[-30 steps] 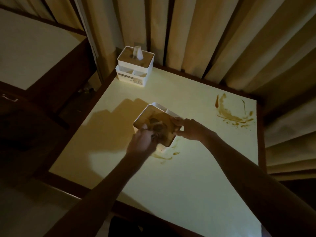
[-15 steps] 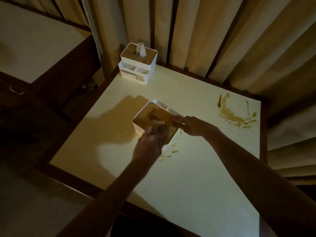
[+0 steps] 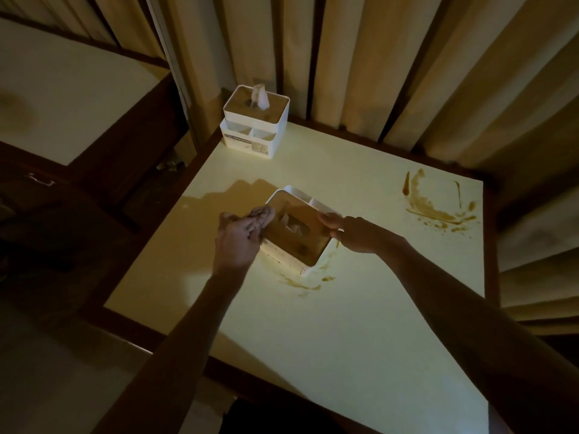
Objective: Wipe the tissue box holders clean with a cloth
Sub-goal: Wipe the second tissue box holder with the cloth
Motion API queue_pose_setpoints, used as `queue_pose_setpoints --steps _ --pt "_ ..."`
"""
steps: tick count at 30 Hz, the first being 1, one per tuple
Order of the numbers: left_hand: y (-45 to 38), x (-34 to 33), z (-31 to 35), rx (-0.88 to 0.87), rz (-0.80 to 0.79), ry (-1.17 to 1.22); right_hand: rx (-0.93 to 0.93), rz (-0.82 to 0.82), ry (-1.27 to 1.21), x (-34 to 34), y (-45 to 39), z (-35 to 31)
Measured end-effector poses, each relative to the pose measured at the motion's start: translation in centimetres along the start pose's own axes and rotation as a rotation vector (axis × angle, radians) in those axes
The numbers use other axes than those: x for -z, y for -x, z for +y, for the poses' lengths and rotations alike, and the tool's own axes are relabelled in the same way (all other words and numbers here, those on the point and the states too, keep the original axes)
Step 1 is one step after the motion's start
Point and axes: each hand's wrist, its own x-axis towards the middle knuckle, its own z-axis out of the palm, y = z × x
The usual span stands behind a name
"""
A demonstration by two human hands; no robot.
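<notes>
Mid-bench (image 3: 344,339), the left hand (image 3: 236,242), its grip curled around a cloth (image 3: 261,214), presses the tilted tissue box holder's (image 3: 300,230) left edge; the right hand (image 3: 360,234) pinches its right rim.

— Where's the near tissue box holder (image 3: 296,238)?
— Mid-table, white with a tan lid, turned cornerwise, brown smears beside its base.
— And the cloth (image 3: 261,214)?
— Bunched, dark, pressed against the lid's left edge.
— The other holder (image 3: 254,125)?
— Upright at the far corner, a tissue sticking up from its slot.
</notes>
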Motion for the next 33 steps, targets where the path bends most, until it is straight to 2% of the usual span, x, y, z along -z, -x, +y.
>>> queue_pose_setpoints --steps 7,13,17,23,27,29,32,33 --pt "-3.1 0.0 0.2 -0.006 -0.026 -0.034 -0.057 -0.05 0.019 -0.9 1.1 -1.2" --pt "-8.2 0.2 0.1 -0.012 -0.177 -0.088 -0.014 -0.063 0.06 -2.9 2.0 -4.6" --pt "-8.5 0.9 0.6 -0.042 -0.133 -0.033 -0.02 -0.025 0.056 -3.3 1.8 -5.6" --pt "-2.4 3.6 0.0 0.018 0.081 0.108 -0.109 -0.122 -0.305 -3.5 1.4 -6.7" --pt "1.0 2.9 -1.1 0.016 0.06 -0.004 -0.141 -0.218 -0.475 -3.4 0.8 -7.9" --pt "1.2 2.5 -1.4 0.025 0.041 -0.026 -0.128 -0.169 -0.397 -3.0 0.5 -7.4" --pt "1.2 1.9 -1.1 0.044 0.004 -0.063 -0.058 0.023 0.002 -1.9 -0.5 -6.1" --pt "1.3 1.8 -0.8 0.048 -0.001 -0.071 -0.05 0.037 0.043 -1.6 -0.8 -5.6"
